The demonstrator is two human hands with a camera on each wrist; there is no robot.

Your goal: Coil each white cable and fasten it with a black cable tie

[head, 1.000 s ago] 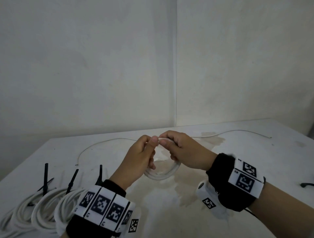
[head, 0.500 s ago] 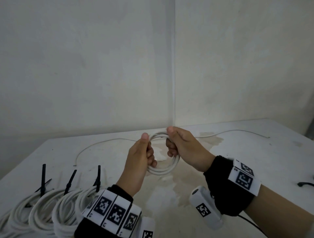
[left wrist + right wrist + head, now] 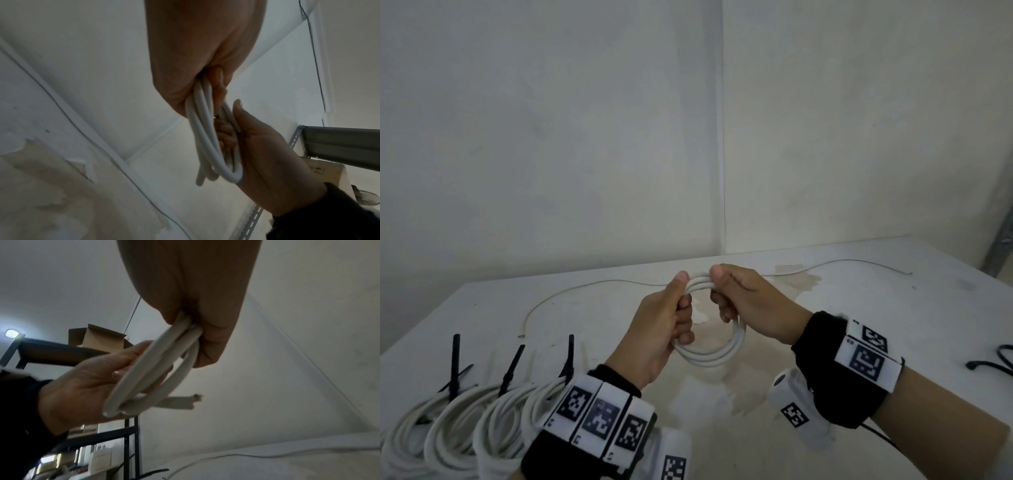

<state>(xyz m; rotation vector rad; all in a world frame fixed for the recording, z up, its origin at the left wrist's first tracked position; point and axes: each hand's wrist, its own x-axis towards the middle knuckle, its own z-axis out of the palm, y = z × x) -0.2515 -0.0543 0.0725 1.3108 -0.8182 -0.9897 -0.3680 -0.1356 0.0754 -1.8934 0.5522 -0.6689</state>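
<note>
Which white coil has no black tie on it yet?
The coil held up between both hands, above the table's middle. The left hand and right hand grip it. The finished coils lying at the table's near-left each carry an upright black tie.

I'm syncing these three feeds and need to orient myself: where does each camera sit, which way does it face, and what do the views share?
Head: worn on the head, faces forward and down at the table; shows both wrists, left hand and right hand gripping the white cable coil.
Left wrist: looks along the left hand, upward; the right hand shows too.
Right wrist: looks along the right hand, upward; the left hand shows too.
Shared: all three show both hands and the coil.
</note>
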